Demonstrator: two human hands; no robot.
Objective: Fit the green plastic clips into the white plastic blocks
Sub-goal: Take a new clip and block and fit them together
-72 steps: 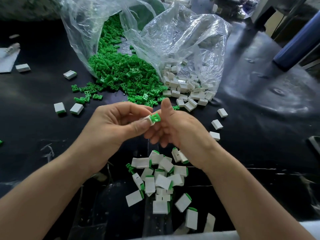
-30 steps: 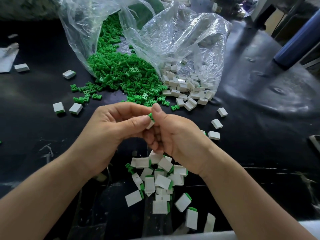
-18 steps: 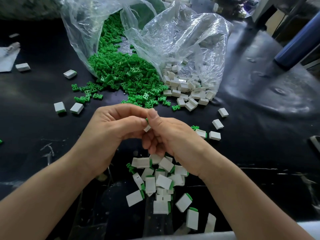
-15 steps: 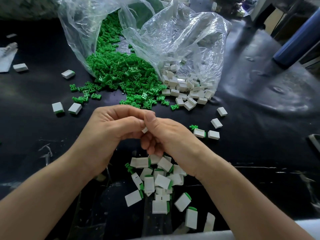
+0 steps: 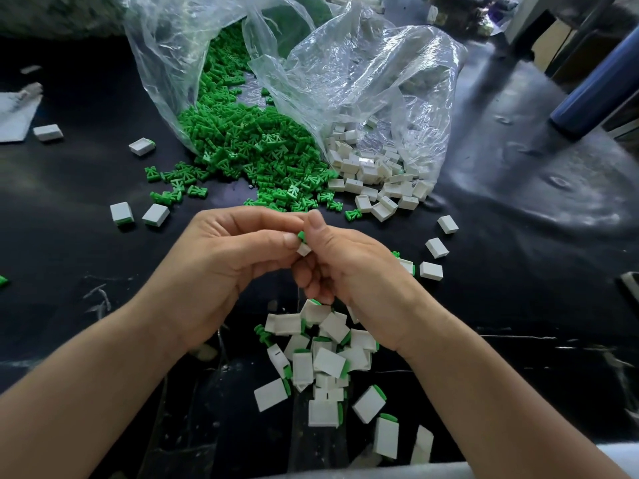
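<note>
The white block (image 5: 304,250), its green clip (image 5: 301,235) half hidden, is pinched by the left hand (image 5: 224,267) above the worktop (image 5: 69,209); the right hand (image 5: 349,267) pinches the clip. A crooked push could jam it or let it slip

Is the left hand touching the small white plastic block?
Touching. Head view: the left hand pinches the small white plastic block at its thumb tip, no gap.

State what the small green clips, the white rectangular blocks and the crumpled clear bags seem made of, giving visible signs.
Small green clips: likely moulded plastic, matt, even colour. White rectangular blocks: probably hard plastic, matt, crisp edges. Crumpled clear bags: thin plastic film, glossy creases, see-through.
</note>
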